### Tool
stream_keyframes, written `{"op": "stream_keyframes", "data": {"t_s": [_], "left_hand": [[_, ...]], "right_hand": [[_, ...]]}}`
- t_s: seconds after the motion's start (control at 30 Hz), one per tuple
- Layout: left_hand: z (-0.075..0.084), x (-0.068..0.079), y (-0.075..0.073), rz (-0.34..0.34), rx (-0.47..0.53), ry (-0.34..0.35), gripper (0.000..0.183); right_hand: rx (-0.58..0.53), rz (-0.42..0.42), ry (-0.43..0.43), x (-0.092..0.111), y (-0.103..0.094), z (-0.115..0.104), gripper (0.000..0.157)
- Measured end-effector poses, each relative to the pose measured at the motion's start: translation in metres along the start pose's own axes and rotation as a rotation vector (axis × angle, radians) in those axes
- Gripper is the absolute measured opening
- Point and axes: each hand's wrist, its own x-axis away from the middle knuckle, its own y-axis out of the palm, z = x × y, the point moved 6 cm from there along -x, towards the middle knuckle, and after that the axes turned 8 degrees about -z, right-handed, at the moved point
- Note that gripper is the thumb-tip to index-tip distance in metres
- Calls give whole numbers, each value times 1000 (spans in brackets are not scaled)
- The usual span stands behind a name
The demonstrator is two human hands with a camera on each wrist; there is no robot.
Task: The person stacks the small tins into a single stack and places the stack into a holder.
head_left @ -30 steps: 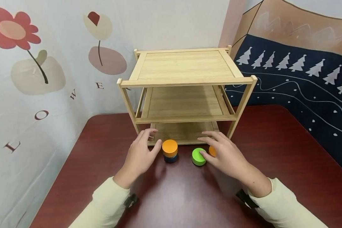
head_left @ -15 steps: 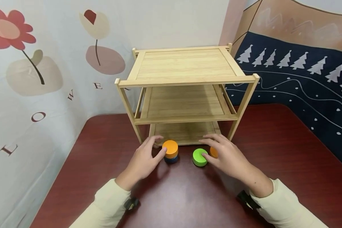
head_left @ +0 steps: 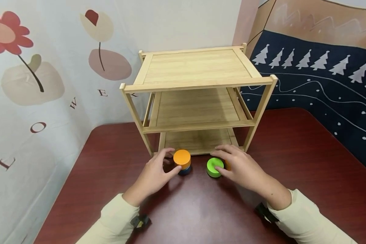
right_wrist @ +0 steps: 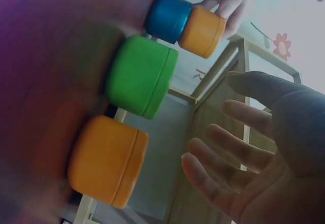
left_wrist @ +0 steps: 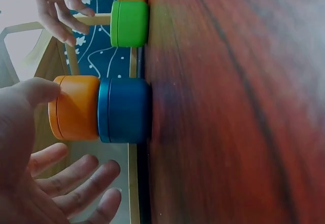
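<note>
An orange lidded jar [head_left: 182, 158] stands stacked on a blue jar [left_wrist: 126, 110] in front of the wooden rack. My left hand [head_left: 154, 176] is beside this stack, its thumb tip right at the orange lid and its other fingers spread behind. To the right sit a green jar [head_left: 215, 166] and a second orange jar [right_wrist: 107, 160], side by side on the table. Above them hovers my right hand [head_left: 244, 167], fingers loosely bent and apart from the jars in the right wrist view. In the head view it hides most of the second orange jar.
A three-tier wooden rack [head_left: 198, 66] stands directly behind the jars, its lowest shelf [head_left: 198, 140] just beyond the fingertips. The dark red table [head_left: 189, 210] stretches toward me. Printed cloths hang behind and at both sides.
My left hand has moved slightly right and closer to the stacked jars. My right hand stays over the green and orange jars. The view has shifted a little.
</note>
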Motion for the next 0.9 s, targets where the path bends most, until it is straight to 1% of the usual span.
{"op": "stream_keyframes", "data": {"t_s": [0.3,0.53,0.63,0.77,0.9], "left_hand": [[0,-1,2,-15,-1,-28,63],[-8,1,10,-94,53,-77,61],[-11,2,12,-108,42,-81,59],[-12,2,13,-101,34,-62,53],[-12,2,12,-90,56,-52,48]], "right_hand": [[28,-32,-51,-3,6,-9,39],[23,-48,-59,2,14,-8,37],[8,-53,-70,2,17,-8,36],[-9,-63,-91,1,19,-9,33],[-18,-84,-97,0,21,-7,33]]}}
